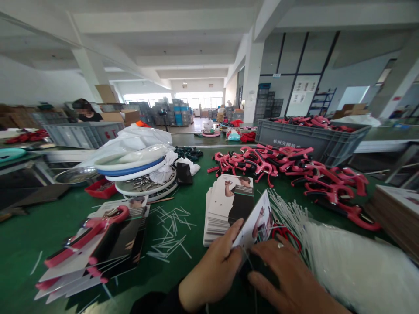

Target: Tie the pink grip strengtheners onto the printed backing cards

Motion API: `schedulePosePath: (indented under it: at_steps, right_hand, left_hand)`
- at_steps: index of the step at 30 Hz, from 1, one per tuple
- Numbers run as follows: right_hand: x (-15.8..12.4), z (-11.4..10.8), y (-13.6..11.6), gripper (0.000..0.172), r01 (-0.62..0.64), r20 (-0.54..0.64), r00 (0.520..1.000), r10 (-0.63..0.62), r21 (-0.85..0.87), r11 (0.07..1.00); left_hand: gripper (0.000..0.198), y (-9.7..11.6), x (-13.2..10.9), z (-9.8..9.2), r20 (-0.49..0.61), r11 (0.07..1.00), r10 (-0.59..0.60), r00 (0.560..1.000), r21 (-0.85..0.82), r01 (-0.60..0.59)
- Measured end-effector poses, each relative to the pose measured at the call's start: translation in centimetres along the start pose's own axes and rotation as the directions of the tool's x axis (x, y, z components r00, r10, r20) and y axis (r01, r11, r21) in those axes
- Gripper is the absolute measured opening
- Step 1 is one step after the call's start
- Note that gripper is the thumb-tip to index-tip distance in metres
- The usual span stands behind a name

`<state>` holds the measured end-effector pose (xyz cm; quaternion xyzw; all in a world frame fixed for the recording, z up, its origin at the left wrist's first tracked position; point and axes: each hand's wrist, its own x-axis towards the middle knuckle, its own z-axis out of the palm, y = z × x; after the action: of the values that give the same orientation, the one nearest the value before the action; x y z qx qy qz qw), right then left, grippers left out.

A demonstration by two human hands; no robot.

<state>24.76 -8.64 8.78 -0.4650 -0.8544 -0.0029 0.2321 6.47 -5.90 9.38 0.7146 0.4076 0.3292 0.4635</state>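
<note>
A green worktop [62,235] fills this factory hall [196,56]; a grey plastic crate [294,141] holds red plastic handles [310,122]. The left hand [209,266] pinches a printed card [253,224], the right hand [281,274] closed around its lower edge.

**Printed card tilted between two hands**

The Printed card [254,221] leans up at a slant, its photo side showing, with the left hand [211,266] pinching its lower edge. The right hand [275,274] curls over a dark object [258,270] just beneath it. A bundle of white plastic ties [288,213] fans out just beside the card, and a stack of similar cards [225,209] lies just ahead.
</note>
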Motion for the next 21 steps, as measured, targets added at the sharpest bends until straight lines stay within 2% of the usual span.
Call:
schedulePosePath:
  at_steps: [3,6,10,13,17,19,21]
  right_hand:
    - [0.6,0.5,1.0,0.029,-0.083,-0.12,0.989,0.081,-0.01,0.997]
    - [1.8,0.7,1.4,0.027,-0.126,-0.116,0.985,0.13,0.037,0.991]
    - [4.0,0.8,1.3,0.023,-0.075,-0.079,0.993,0.091,0.196,0.978]
    - [5.7,1.0,1.1,0.02,0.002,-0.084,0.996,0.019,0.245,0.969]
    - [7.6,0.0,0.8,0.02,-0.045,-0.153,0.984,0.089,0.267,0.963]
    - [8.2,-1.0,0.9,0.016,-0.063,-0.144,0.983,0.109,0.294,0.954]
    - [8.2,-2.1,1.7,0.024,-0.103,-0.19,0.966,0.173,0.332,0.938]
  left_hand:
    - [0.048,-1.1,0.4,0.0,0.008,0.987,-0.007,1.0,-0.159,0.008]
    - [0.043,-1.8,0.7,0.2,0.017,0.936,-0.01,1.0,-0.351,0.015]
    - [0.041,-2.5,0.7,0.4,-0.01,0.898,0.027,1.0,-0.439,-0.028]
    - [0.04,-3.0,0.7,0.5,-0.03,0.864,-0.017,0.999,-0.503,-0.001]
    - [0.035,-3.4,0.8,1.1,0.031,0.694,-0.147,0.989,-0.709,0.126]
    - [0.032,-3.2,0.8,1.1,0.012,0.579,-0.228,0.974,-0.802,0.145]
    - [0.028,-2.9,0.9,0.6,-0.058,0.466,-0.315,0.947,-0.879,0.101]
